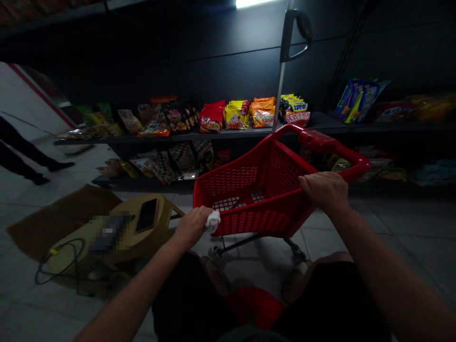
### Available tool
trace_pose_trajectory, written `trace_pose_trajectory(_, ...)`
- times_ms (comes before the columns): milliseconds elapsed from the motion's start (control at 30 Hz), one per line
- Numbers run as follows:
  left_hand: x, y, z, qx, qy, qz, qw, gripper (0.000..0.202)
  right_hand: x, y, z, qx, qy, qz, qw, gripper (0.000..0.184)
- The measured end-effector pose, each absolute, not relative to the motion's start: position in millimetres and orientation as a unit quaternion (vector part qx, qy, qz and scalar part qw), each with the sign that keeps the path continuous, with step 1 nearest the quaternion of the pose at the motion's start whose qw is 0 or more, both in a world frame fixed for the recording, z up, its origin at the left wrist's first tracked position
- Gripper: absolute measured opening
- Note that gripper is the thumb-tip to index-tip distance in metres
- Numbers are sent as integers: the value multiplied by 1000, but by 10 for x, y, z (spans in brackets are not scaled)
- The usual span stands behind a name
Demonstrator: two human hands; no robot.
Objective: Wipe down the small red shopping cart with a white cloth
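My left grip (192,227) closed on a white cloth (213,221) against the rim of a red plastic shopping cart (245,183), my right grip (324,192) curled shut over its side rim, snack packets (237,116) lining a shelf (185,137) ahead

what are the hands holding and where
The left hand and right hand grip the near rim of a red plastic shopping cart, one at each side; a white cloth is bunched in the left hand.

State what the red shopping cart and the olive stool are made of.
The red shopping cart looks like glossy moulded plastic: one-piece perforated walls, smooth rounded rim. The olive stool seems moulded plastic too, with a smooth, faintly shiny surface and rounded edges, though the dim light leaves that less certain.
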State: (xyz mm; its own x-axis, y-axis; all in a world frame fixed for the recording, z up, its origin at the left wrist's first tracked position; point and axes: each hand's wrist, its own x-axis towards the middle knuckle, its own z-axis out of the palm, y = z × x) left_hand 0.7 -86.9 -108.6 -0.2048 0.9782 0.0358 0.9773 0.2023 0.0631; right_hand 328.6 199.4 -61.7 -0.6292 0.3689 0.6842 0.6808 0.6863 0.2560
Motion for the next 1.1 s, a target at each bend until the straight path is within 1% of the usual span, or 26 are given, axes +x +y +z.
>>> trace_pose_trajectory(133, 139, -578, -1093, 640, 767, 29, -28, 24, 3213, 2061, -610, -350, -846, -262, 306, 49)
trace_pose_trajectory(233, 375, -210, -1063, 643, 762, 48, -55, 26, 3207, 2137, -584, -356, -849, -257, 294, 51)
trace_pose_trajectory(300, 573, 78, -1032, 665, 740, 82, -48, 30, 3229, 2174, -543, -352, -859, -240, 283, 51)
trace_pose_trajectory(367, 781, 359, -998, 690, 708, 153, -13, 40, 3248, 2162, -501, -345, -870, -197, 293, 47)
trace_pose_trajectory(400, 885, 484, -979, 694, 689, 208, 16, 49, 3243, 2124, -491, -333, -875, -161, 313, 42)
trace_pose_trajectory(467, 1093, 679, -930, 668, 647, 355, 95, 71, 3177, 1970, -524, -280, -886, -70, 364, 34)
trace_pose_trajectory(500, 1193, 744, -898, 635, 618, 439, 150, 79, 3110, 1858, -570, -238, -893, -19, 382, 36)
trace_pose_trajectory(567, 1367, 797, -823, 538, 539, 582, 286, 84, 2921, 1602, -698, -148, -905, 78, 391, 52)
trace_pose_trajectory(600, 1428, 789, -783, 489, 495, 623, 358, 84, 2819, 1484, -760, -123, -903, 125, 392, 61)
trace_pose_trajectory(633, 1462, 762, -745, 450, 454, 642, 424, 83, 2733, 1391, -804, -113, -888, 158, 417, 61)
trace_pose_trajectory(667, 1460, 721, -712, 429, 422, 644, 473, 81, 2676, 1335, -820, -105, -876, 181, 434, 57)
trace_pose_trajectory(700, 1419, 672, -688, 430, 405, 634, 499, 79, 2663, 1326, -801, -106, -866, 188, 451, 50)
trace_pose_trajectory(733, 1335, 621, -675, 452, 409, 617, 498, 78, 2701, 1367, -748, -113, -860, 176, 465, 41)
trace_pose_trajectory(767, 1213, 571, -677, 491, 434, 594, 466, 76, 2790, 1457, -666, -127, -859, 147, 473, 36)
trace_pose_trajectory(800, 1058, 526, -695, 538, 476, 563, 408, 74, 2922, 1587, -565, -153, -858, 103, 479, 33)
trace_pose_trajectory(867, 700, 457, -777, 612, 595, 468, 228, 66, 3254, 1899, -361, -236, -841, -8, 488, 31)
trace_pose_trajectory(900, 528, 433, -836, 617, 655, 413, 143, 56, 3410, 2041, -284, -280, -829, -55, 481, 31)
trace_pose_trajectory(933, 377, 417, -900, 609, 707, 348, 90, 49, 3530, 2145, -238, -313, -822, -90, 467, 30)
trace_pose_trajectory(967, 259, 408, -964, 596, 748, 284, 68, 47, 3593, 2196, -230, -335, -822, -112, 447, 29)
trace_pose_trajectory(1033, 130, 404, -1068, 572, 795, 177, 97, 50, 3509, 2110, -335, -343, -841, -116, 402, 25)
trace_pose_trajectory(1100, 119, 413, -1116, 567, 800, 123, 155, 55, 3161, 1807, -574, -314, -871, -89, 368, 21)
